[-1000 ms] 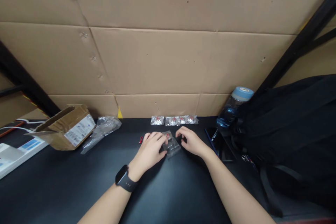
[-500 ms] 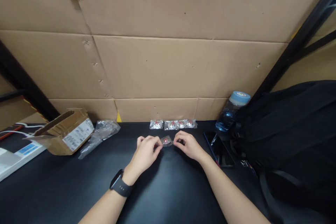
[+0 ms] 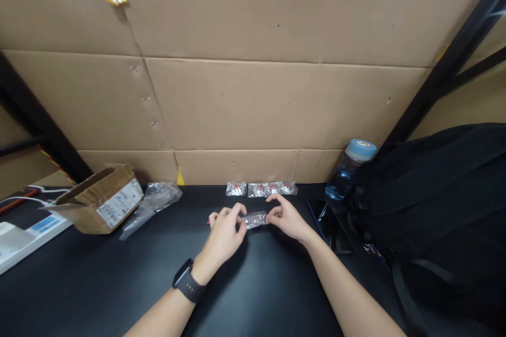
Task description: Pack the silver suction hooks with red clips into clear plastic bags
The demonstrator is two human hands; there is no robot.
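A small clear plastic packet (image 3: 255, 219) lies between my two hands above the black tabletop. My left hand (image 3: 225, 229), with a black watch on the wrist, pinches its left end between thumb and fingers. Something small and red peeks out at the left side of that hand. At the packet's right end, my right hand (image 3: 286, 218) has thumb and a finger closed on the edge, its index finger raised. Behind them, several clear packets with round silvery items and red marks (image 3: 272, 189) lie in a row, and one more (image 3: 236, 189) sits at the row's left.
An open cardboard box (image 3: 105, 200), a crumpled plastic bag (image 3: 154, 202) and a white power strip (image 3: 35, 234) are at the left. A dark phone (image 3: 334, 229), a blue-lidded bottle (image 3: 348, 171) and a black backpack (image 3: 438, 210) stand or lie at the right.
The packet between my hands now shows longer and flatter, with its red spot less visible. My right index finger has lifted, and my left hand has shifted slightly right.
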